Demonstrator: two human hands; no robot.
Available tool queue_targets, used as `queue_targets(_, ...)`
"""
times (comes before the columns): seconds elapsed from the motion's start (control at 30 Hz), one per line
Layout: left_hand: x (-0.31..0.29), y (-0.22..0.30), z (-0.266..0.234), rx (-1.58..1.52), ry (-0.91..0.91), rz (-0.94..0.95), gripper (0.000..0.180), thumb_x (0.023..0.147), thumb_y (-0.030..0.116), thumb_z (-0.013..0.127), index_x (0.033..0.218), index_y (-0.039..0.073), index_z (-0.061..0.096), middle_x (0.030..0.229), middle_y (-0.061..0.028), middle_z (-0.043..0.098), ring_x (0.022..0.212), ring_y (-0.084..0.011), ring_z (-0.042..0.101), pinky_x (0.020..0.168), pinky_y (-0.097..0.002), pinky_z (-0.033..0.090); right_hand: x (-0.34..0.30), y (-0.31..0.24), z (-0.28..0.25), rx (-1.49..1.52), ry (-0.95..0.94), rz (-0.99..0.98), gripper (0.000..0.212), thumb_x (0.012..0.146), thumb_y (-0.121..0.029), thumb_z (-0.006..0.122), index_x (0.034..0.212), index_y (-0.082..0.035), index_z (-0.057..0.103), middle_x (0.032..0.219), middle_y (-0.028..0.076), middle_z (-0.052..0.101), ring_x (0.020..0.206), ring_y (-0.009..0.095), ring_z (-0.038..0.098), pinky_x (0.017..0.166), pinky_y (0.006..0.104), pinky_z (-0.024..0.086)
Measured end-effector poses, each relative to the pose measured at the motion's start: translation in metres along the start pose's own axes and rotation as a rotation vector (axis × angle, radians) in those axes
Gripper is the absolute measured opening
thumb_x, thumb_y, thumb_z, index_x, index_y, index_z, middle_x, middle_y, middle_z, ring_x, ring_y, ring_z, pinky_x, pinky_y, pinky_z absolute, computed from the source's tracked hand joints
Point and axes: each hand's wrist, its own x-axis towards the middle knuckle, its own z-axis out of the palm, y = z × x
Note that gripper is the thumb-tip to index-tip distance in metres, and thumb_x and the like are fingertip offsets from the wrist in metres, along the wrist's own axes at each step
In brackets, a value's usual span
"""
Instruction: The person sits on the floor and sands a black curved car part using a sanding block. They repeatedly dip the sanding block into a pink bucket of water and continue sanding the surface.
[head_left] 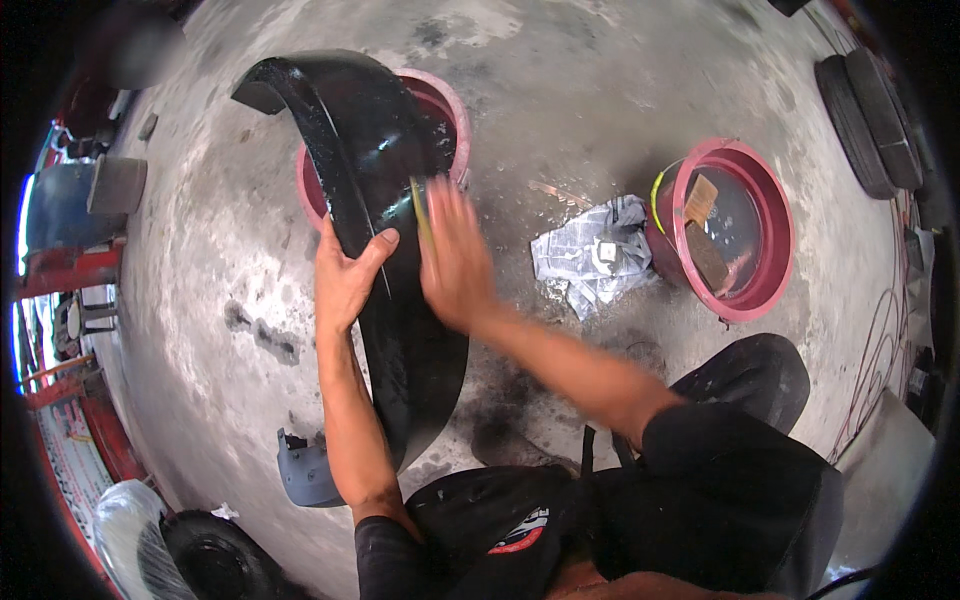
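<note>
Gripping the black fender [400, 300] — left hand [345, 275] clamped, right hand [455, 255] flat.

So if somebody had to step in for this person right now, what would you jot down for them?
Left hand: grips the edge of the curved black fender panel, holding it upright over a pink basin.
Right hand: blurred, pressed flat on the wet panel with a thin yellowish sheet.
Second pink basin with water and blocks sits to the right, crumpled newspaper beside it.
Panel surface glistens; how much is finished cannot be told.
</note>
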Motion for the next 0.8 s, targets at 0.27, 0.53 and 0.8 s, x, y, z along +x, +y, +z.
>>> queue_targets(0.27,0.001,-0.002,-0.006,0.099,0.006,0.028,0.063,0.085,0.015,0.081,0.138,-0.004,0.051,0.12,-0.0132,0.069,0.104,-0.0186,0.067,0.093,-0.0323,0.054,-0.07,-0.015,-0.012,0.115,-0.055,0.03,0.055,0.098,-0.008,0.052,0.147,0.013,0.039,0.148,0.036,0.044,0.14,0.051,0.042,0.119,0.0564,0.031)
queue_targets(0.53,0.001,0.006,0.003,0.097,-0.022,0.013,0.063,0.087,0.013,0.08,0.14,-0.004,0.049,0.119,-0.0113,0.068,0.101,-0.0183,0.066,0.092,-0.0306,0.054,0.106,0.025,0.016,0.043,0.017,0.024,0.051,0.098,-0.012,0.053,0.141,0.014,0.045,0.144,0.034,0.05,0.133,0.05,0.05,0.116,0.053,0.036)
queue_targets(0.8,-0.004,0.008,0.004,-0.008,-0.04,-0.074,0.063,0.089,0.01,0.077,0.142,-0.002,0.046,0.121,-0.0128,0.067,0.106,-0.0176,0.064,0.092,-0.0314,0.055,0.065,0.02,0.004,0.089,0.038,0.006,0.052,0.099,-0.009,0.053,0.144,0.014,0.041,0.145,0.036,0.047,0.139,0.048,0.044,0.118,0.0504,0.034)
